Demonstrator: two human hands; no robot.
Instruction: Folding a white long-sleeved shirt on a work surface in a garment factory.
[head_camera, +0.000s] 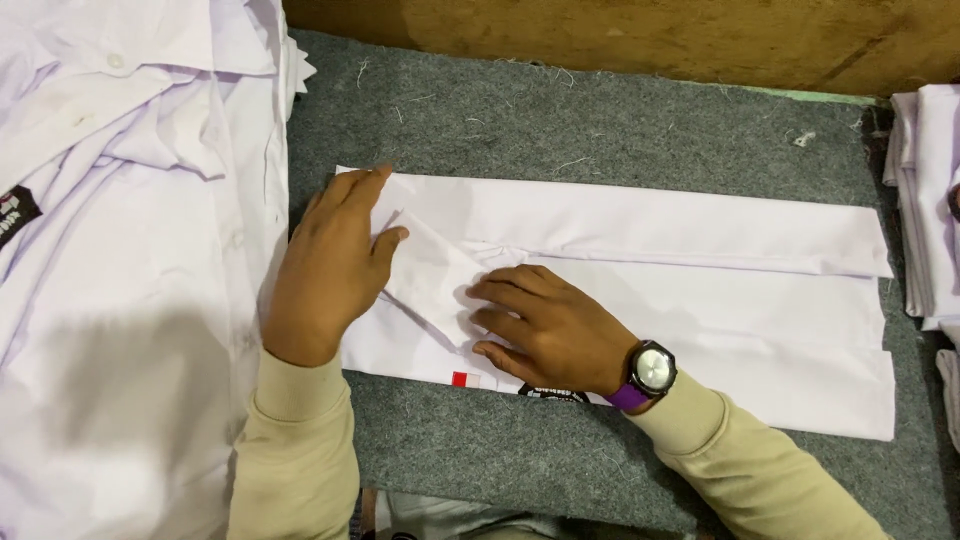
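Note:
A white shirt (700, 280) lies folded into a long flat strip on the grey felt mat (560, 120). My left hand (330, 265) rests on the shirt's left end, thumb pinching a folded-over flap of white fabric (430, 275). My right hand (545, 325) lies flat on the shirt just right of that flap, fingers spread and pressing down; a watch with a purple strap (650, 372) is on its wrist. A small red tag (460, 379) and a dark label show at the shirt's near edge.
A heap of white shirts (120, 230) covers the left side, overlapping the mat's edge. Another stack of folded white cloth (930, 200) sits at the right edge. A wooden board (620, 35) runs behind the mat.

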